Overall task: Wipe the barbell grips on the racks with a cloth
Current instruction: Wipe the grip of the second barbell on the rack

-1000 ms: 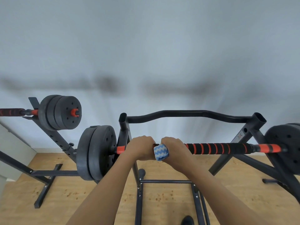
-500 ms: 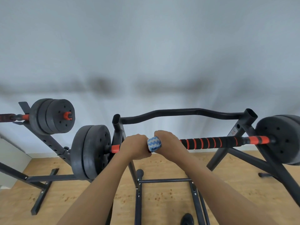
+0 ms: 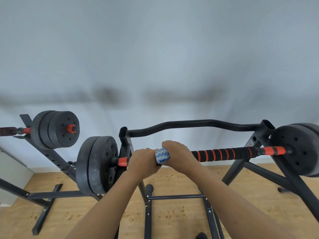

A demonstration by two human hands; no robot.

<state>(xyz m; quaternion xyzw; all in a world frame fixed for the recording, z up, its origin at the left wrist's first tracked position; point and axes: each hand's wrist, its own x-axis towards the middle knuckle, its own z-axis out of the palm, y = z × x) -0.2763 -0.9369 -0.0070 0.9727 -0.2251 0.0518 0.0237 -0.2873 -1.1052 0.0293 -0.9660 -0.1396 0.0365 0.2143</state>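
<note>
In the head view, the barbell grip [image 3: 222, 154] is laid across the rack [image 3: 203, 124]. It is clasped barehanded by the left hand [image 3: 144, 160]. Just beside, a blue-and-white cloth [image 3: 162, 155] is wrapped around the bar and gripped by the right hand [image 3: 177, 153].

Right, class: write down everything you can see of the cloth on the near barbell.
The cloth is blue and white with a wavy zigzag pattern and looks like soft woven fabric. It is bunched up and wrapped over the barbell near the left end of its grip. The right hand grips it round the bar, hiding most of it; only a small rounded part shows. The left hand holds the bar right beside it, seemingly touching it. Its full shape cannot be seen.
</note>
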